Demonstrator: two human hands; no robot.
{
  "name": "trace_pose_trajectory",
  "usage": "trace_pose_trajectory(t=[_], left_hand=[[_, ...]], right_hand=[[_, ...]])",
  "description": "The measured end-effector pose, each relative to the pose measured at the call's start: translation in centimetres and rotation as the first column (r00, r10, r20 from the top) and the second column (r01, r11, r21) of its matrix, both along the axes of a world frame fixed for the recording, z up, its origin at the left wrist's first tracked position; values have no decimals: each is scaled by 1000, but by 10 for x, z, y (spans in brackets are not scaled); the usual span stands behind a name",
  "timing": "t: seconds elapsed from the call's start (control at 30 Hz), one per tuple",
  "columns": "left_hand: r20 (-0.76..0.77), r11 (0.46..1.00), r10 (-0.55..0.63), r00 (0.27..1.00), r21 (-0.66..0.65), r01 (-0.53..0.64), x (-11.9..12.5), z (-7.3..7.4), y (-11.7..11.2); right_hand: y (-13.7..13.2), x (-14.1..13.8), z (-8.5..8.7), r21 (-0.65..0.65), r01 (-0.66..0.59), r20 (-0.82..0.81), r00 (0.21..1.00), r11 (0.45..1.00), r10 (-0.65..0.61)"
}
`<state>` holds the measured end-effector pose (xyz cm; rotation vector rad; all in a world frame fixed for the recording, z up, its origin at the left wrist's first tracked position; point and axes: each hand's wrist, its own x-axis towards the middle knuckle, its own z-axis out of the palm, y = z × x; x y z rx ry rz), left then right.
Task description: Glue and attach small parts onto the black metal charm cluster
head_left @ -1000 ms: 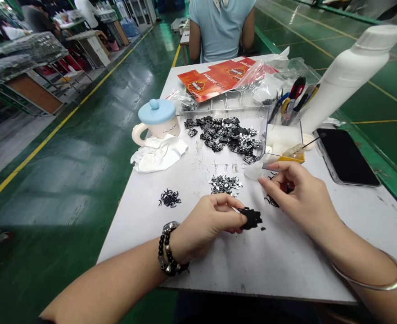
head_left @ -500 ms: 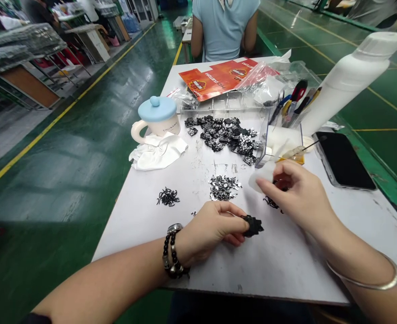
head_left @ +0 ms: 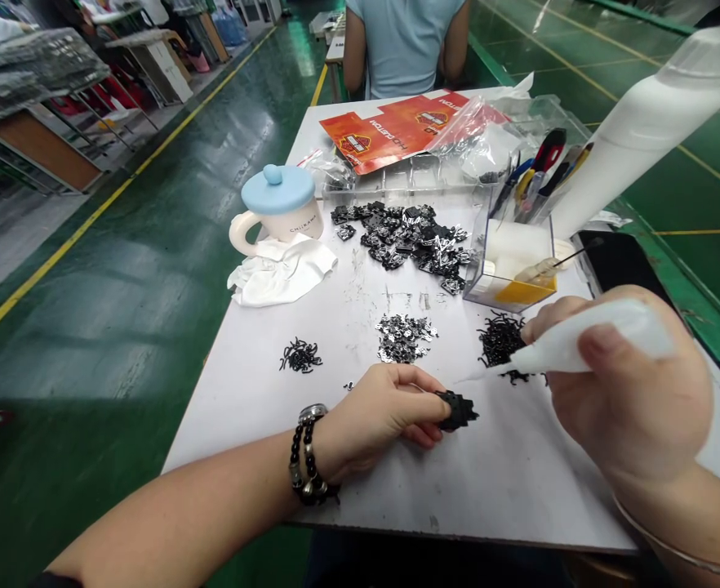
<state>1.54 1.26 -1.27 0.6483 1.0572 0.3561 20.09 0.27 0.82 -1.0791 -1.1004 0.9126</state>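
Observation:
Between thumb and fingers, my left hand (head_left: 390,412) pinches a small black part (head_left: 458,410) with a jagged outline, low over the white table. My right hand (head_left: 635,400) is closed around a white squeeze bottle (head_left: 598,339) with a thin nozzle. The bottle lies tilted, its tip pointing left and down, just above the black part; I cannot tell whether they touch. Under the nozzle's far side is a pile of black curved pieces (head_left: 500,339). Small silvery pieces (head_left: 404,336) lie in a heap beyond my left hand, and more black curved pieces (head_left: 300,355) lie left of them.
A larger heap of black and silver parts (head_left: 402,237) spreads farther back. A lidded mug (head_left: 280,204) and crumpled white cloth (head_left: 283,269) stand at left. At right are a clear tool holder (head_left: 513,261), a tall white bottle (head_left: 660,131) and a phone (head_left: 623,261). A person (head_left: 406,49) sits ahead.
My right hand has moved right and turned over, swinging the squeeze bottle from upright to nozzle-down, towards the black part. My left hand keeps its hold, almost still. The view has shifted slightly.

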Motion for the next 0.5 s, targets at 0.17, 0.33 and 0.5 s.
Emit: trace_pose_trajectory(t=[0.17, 0.33, 0.5], left_hand=[[-21, 1000, -16, 1000, 10, 17, 0, 0, 0], [-25, 1000, -31, 999, 5, 31, 0, 1, 1], [-20, 999, -44, 999, 20, 44, 0, 1, 0]], right_hand=[[-10, -4, -6, 125, -93, 166, 984, 988, 72], [-12, -5, -7, 142, -111, 173, 981, 984, 85], [-14, -5, -6, 104, -104, 169, 982, 989, 85]])
